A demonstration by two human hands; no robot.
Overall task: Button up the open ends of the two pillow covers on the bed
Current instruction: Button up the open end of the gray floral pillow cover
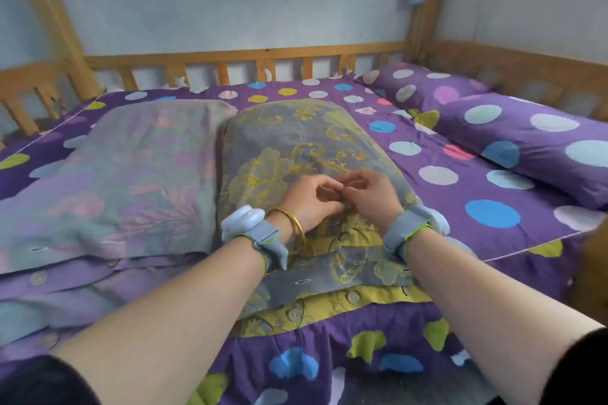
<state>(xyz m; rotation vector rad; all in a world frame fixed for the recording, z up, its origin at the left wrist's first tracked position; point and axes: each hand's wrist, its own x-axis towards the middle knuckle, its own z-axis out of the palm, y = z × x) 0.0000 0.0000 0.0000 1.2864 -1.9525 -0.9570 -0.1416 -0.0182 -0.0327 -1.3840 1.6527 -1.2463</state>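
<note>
while both hands pinch together on the yellow pillow cover (buttons undone), the purple cover waits unbuttoned.

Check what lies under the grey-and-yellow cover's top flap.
Under the flap, a yellow-green placket shows two unfastened buttons. Both hands cover the fabric further up.

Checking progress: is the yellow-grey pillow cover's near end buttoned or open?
Open: the yellow-grey pillow cover shows free buttons and an empty buttonhole.
</note>
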